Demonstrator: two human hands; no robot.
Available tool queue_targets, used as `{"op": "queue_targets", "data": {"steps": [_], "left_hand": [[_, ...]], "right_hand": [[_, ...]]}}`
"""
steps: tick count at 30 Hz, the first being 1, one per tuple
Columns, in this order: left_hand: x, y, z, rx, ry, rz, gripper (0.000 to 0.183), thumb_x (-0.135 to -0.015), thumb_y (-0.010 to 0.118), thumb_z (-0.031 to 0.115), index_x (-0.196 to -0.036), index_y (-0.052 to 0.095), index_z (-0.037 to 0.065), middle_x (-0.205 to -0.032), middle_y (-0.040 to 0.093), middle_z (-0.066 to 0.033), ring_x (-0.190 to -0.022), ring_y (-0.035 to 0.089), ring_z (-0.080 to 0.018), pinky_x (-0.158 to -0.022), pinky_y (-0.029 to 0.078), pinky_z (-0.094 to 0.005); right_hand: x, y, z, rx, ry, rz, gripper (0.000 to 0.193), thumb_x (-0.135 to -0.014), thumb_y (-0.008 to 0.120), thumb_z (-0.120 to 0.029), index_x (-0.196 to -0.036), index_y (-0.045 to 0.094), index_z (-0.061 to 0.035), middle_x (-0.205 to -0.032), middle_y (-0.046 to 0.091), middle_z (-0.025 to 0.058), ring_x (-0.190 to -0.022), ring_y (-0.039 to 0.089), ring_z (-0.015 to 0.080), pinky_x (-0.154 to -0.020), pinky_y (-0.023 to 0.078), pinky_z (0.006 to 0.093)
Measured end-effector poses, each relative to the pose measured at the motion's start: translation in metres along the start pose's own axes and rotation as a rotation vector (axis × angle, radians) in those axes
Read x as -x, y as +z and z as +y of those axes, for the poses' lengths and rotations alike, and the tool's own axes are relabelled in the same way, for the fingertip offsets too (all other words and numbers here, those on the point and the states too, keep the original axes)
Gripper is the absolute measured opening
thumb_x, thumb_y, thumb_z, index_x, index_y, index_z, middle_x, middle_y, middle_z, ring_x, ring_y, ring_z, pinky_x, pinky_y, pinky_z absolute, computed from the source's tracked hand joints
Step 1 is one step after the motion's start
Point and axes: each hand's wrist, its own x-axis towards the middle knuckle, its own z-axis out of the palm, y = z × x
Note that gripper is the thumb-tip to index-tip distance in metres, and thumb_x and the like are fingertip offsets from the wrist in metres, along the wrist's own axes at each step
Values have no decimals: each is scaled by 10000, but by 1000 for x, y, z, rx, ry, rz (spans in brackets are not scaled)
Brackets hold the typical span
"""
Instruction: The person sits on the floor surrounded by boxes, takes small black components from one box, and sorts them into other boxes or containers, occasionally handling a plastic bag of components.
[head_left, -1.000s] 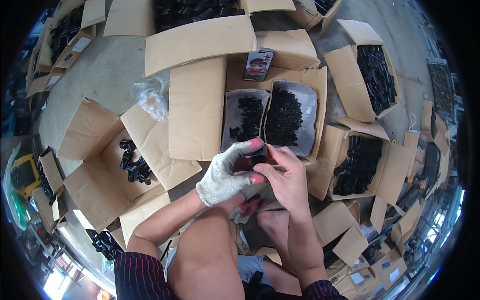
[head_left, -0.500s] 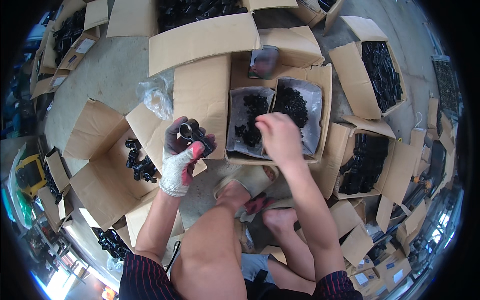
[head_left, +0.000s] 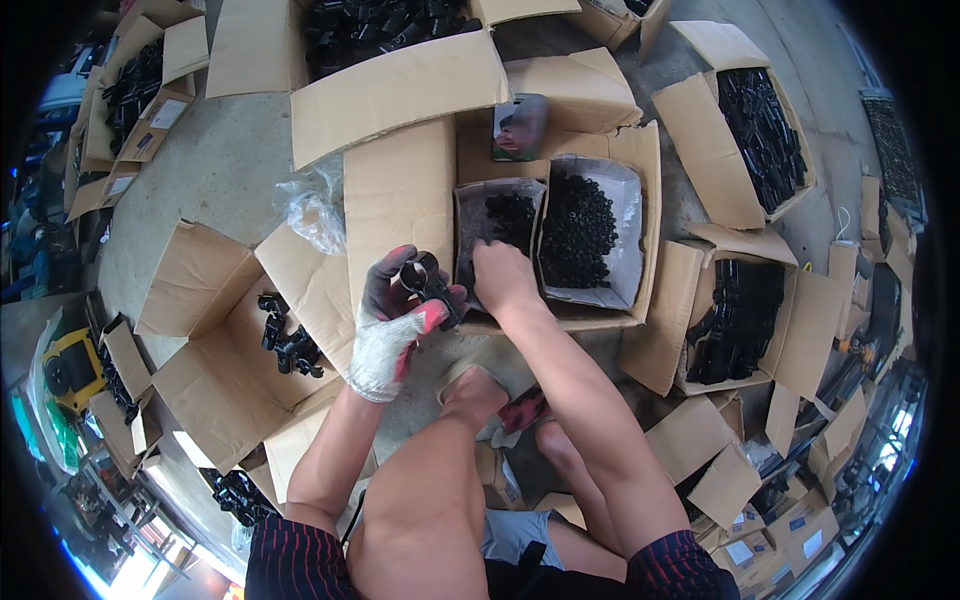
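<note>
My left hand (head_left: 378,345), in a white glove with red and dark fingers, grips a black clamp (head_left: 426,275) with a round ring at its top. Bare, my right hand (head_left: 506,276) reaches into the left grey tray (head_left: 470,215), fingers bent together and pointing down; what they hold, if anything, is hidden. Small black pieces (head_left: 512,214) lie in that tray, too small to name. Beside it, the right grey tray (head_left: 626,215) holds many small black rings (head_left: 580,222). Both trays sit inside a cardboard box (head_left: 651,190).
An open carton (head_left: 215,370) at the left holds several black clamps (head_left: 292,345). Cartons of black parts stand at the far side (head_left: 400,115) and the right (head_left: 665,320). A phone-like dark panel (head_left: 518,127) leans inside the tray box. Clear plastic (head_left: 312,215) lies nearby.
My right hand has moved left and slightly nearer, from between the trays into the left tray. My left hand has shifted right with the clamp, closer to the tray box.
</note>
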Motion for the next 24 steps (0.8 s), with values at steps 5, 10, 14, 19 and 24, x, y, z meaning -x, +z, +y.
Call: {"op": "queue_targets", "data": {"steps": [5,10,14,19,24], "left_hand": [[-9,-4,-3,61,-24,-32,840,-778,836,-37,-1499,441,133,-1295,635,-143,-1150,680,-320,-1017,566,-457],[-9,-9,-11,67,-33,-133,843,-754,838,-57,-1487,469,131,-1309,639,-122,-1162,674,-269,-985,579,-404],[-10,5,-16,84,-40,-142,854,-740,847,-63,-1485,475,125,-1285,651,-100,-1097,678,-215,-916,587,-345],[-9,12,-16,-85,-36,-116,836,-720,868,-63,-1458,512,101,-1223,655,-54,-964,644,-125,-830,572,-284],[-11,14,-25,-153,35,-86,809,-707,871,-80,-1429,546,86,-1173,650,-39,-932,622,-98,-812,556,-256]], "right_hand": [[46,-64,-10,-723,-129,444,164,-917,677,5,-1069,740,-1,-1042,707,169,-839,704,270,-755,563,354],[83,-105,-31,-890,-122,296,96,-937,708,-38,-1021,733,2,-960,721,132,-814,708,238,-724,556,330],[88,-107,-20,-818,-156,326,92,-933,705,-19,-1018,736,-6,-923,724,137,-801,713,254,-696,556,335],[87,-105,-13,-840,-177,317,106,-924,698,12,-1021,736,-5,-920,727,133,-786,714,251,-686,555,335],[89,-103,-15,-832,-128,341,87,-909,723,4,-993,745,3,-912,726,128,-772,710,235,-684,549,319]]}}
